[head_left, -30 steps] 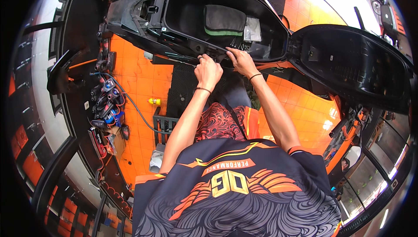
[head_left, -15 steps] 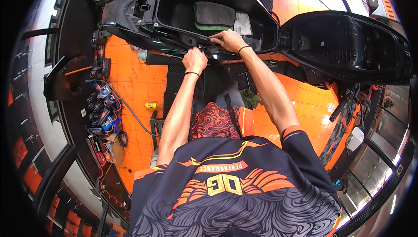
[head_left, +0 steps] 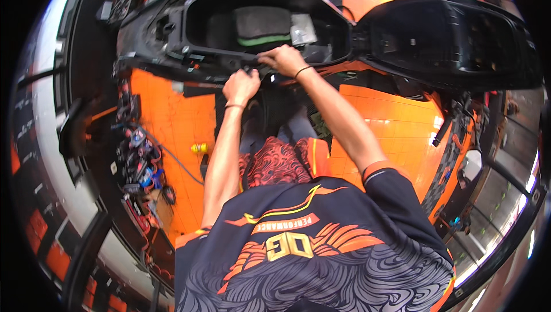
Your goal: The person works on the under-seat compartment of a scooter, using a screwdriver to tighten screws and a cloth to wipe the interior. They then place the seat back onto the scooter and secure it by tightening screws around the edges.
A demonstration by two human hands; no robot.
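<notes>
A dark scooter stands across the top of the view, its underseat compartment point(head_left: 215, 36) uncovered. My left hand point(head_left: 241, 86) is closed against the lower edge of the scooter's near side; anything in its fingers is hidden. To its right and a little higher, my right hand point(head_left: 284, 61) is at the compartment's near rim, with bent fingers pressed on the dark edge. What exactly those fingers grip is unclear. Within the compartment lie a dark pouch point(head_left: 263, 23) with a green edge and a pale flat packet point(head_left: 303, 29). Left of my hands, the black side panel point(head_left: 152, 58) runs forward.
The raised seat point(head_left: 442, 39) tips over to the right, underside up. Several power tools point(head_left: 138, 157) with cords sit along the left wall, near a yellow bottle point(head_left: 199, 148) on the orange tiled floor point(head_left: 172, 111). A scooter mirror point(head_left: 469, 166) is at the right.
The whole view has turned slightly, with the scooter's left end now lower in the picture. Both hands keep about the same places on the scooter. Small red and teal spots now show beside the compartment.
</notes>
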